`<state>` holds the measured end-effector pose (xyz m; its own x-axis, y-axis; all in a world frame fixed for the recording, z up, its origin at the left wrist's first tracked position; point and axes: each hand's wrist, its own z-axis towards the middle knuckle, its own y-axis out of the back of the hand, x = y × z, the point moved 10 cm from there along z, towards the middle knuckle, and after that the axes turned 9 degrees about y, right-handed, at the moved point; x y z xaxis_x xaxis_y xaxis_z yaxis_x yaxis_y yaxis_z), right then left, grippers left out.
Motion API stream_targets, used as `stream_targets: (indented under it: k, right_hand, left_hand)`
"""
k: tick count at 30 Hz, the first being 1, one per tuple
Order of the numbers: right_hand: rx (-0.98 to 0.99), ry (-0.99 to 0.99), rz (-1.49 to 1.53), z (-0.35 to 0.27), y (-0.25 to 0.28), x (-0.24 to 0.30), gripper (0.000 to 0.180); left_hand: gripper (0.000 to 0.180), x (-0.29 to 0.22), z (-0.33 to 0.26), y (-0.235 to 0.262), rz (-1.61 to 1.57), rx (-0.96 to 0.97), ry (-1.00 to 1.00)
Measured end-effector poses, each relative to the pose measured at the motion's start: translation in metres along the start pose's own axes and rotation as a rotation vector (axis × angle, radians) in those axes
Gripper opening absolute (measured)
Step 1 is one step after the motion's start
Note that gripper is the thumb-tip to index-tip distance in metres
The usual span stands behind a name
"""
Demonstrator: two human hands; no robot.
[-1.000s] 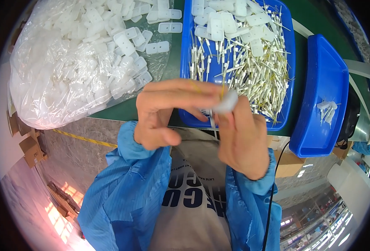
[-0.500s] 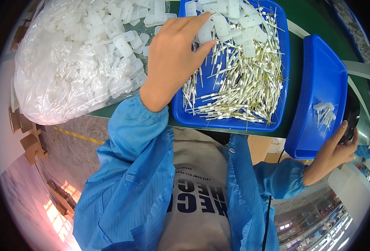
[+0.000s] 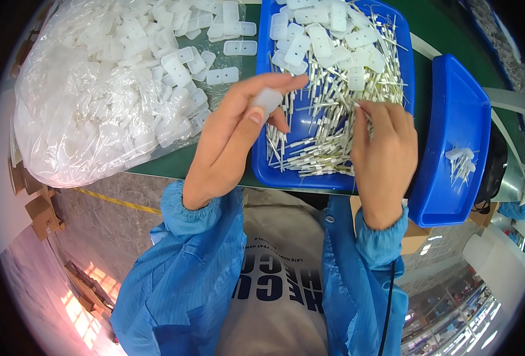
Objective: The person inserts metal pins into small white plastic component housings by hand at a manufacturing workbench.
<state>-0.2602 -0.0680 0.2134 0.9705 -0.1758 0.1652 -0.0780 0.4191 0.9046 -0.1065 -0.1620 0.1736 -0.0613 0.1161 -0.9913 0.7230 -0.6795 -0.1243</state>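
Note:
My left hand (image 3: 224,139) pinches a small translucent white plastic plate (image 3: 267,99) between thumb and fingers, above the left rim of a blue tray (image 3: 262,174). My right hand (image 3: 385,157) is over the right half of that tray, its fingertips pinched together among thin white-sleeved pins with wire-like ends (image 3: 327,139). Whether a pin is between those fingertips I cannot make out. More loose white plastic plates (image 3: 320,41) lie on top of the pins at the tray's far end.
A clear plastic bag (image 3: 78,130) heaped with white plates stands at the left on the green table (image 3: 155,161). At the right, a smaller blue tray (image 3: 446,196) holds a little cluster of plates and pins (image 3: 461,163). A black device (image 3: 496,169) sits beyond it.
My right hand has come from the black device at the right to the pins in the blue tray. The left hand has drawn back nearer from the plates, now with one plate in it.

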Motion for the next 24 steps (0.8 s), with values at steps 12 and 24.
stream_targets:
  k: [12,24]
  right_hand:
    - [0.150,-0.130,0.772,-0.015,-0.034,0.072,0.018]
    - [-0.017,0.047,0.739,0.003,-0.028,0.078,0.019]
  left_hand:
    - [0.026,0.014,-0.007,0.041,-0.042,-0.306,-0.050]
    - [0.034,0.023,-0.006,0.030,-0.099,-0.176,0.049]
